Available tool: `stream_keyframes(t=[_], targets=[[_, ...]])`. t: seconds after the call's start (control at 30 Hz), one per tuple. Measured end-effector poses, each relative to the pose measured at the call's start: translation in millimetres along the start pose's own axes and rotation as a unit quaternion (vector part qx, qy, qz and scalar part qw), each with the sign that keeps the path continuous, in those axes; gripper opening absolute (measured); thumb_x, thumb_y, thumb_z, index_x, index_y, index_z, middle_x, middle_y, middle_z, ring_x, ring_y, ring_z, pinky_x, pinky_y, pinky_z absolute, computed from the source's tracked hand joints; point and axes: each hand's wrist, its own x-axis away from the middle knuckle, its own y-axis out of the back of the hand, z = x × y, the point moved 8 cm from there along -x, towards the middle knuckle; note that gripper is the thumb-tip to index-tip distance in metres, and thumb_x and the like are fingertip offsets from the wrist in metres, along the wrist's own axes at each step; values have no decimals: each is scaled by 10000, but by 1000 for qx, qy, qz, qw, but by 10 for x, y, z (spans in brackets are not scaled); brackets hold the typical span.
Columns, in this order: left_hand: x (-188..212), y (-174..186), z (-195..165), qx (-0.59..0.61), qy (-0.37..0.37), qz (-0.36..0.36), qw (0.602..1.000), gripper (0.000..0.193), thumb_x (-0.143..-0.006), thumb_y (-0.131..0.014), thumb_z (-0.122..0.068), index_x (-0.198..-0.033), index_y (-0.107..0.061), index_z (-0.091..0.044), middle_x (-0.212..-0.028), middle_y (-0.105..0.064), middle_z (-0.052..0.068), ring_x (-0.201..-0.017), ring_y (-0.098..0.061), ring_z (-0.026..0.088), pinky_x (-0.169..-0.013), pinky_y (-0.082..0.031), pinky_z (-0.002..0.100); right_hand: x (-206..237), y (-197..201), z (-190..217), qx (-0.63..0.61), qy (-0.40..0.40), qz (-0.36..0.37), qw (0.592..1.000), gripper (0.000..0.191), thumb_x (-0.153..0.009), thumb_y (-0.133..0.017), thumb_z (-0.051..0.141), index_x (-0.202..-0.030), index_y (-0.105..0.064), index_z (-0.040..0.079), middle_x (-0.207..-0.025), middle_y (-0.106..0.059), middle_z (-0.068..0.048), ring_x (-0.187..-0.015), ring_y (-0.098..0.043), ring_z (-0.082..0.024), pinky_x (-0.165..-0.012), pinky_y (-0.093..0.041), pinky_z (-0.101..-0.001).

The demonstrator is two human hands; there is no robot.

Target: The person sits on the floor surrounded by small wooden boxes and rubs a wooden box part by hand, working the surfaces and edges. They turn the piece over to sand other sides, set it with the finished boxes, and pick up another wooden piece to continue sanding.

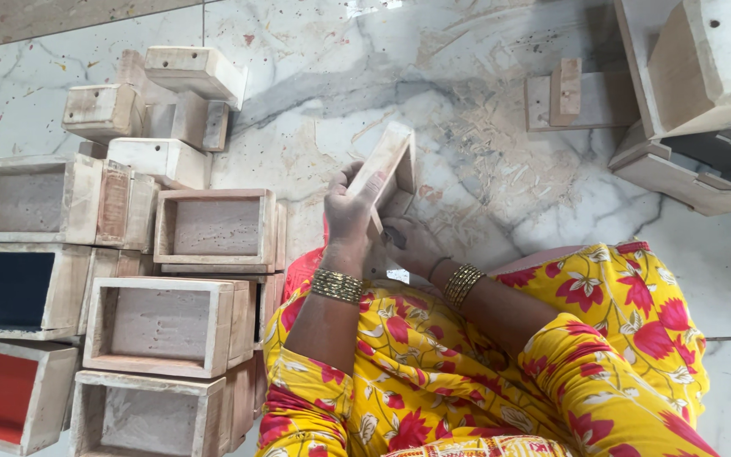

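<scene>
A small pale wooden box (389,165) is held tilted on edge above the marble floor. My left hand (350,213) grips its near side from the left, fingers wrapped on the rim. Below it, my right hand (412,245) is closed around something small and dark against the box's lower end; what it is cannot be told. Both wrists carry gold bangles, and my yellow flowered sleeves and lap fill the lower middle.
Several open wooden boxes (213,227) are stacked at the left, one lined red (2,393) and one dark blue (6,290). Smaller wooden blocks (167,93) lie at the upper left. Larger wooden pieces (695,76) sit at the upper right. Sawdust (501,156) covers the marble floor.
</scene>
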Motion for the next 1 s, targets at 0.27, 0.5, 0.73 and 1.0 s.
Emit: stream_keyframes(t=[0.27,0.5,0.73,1.0], targets=[[14,-367,-51,-436,-127,149,878,895,-650,-904,-376,-1382,-506,-48,-1079,-752,175,-999,-739,330,-884,-584,420,-154,209,-50,-282,43,6,958,270,-1016,-574,147,-1231,-673,17,-1169,-723,-83,-1071,-674,-113,-931,-558,-297],[-58,-158,-102,-519,-40,52,852,755,-821,-766,-620,-1259,-543,-46,-1045,-736,217,-974,-716,409,-818,-560,492,-184,642,138,152,111,-69,980,298,-940,-581,122,-1203,-696,44,-1173,-714,-161,-1090,-668,-376,-951,-513,-481],[-36,-130,-185,-447,-65,34,891,752,-719,-798,-615,-1192,-632,-54,-1027,-766,207,-953,-747,365,-811,-585,453,-25,300,385,130,146,-14,981,293,-831,-603,166,-1081,-722,67,-1047,-729,-169,-967,-698,-368,-883,-550,-466],[-15,-275,-32,-499,-14,101,861,682,-758,-795,-526,-1249,-653,-74,-1078,-745,214,-1009,-715,380,-859,-552,466,-84,101,126,178,91,57,978,203,-830,-640,173,-970,-752,79,-980,-732,-154,-830,-711,-349,-774,-564,-473]])
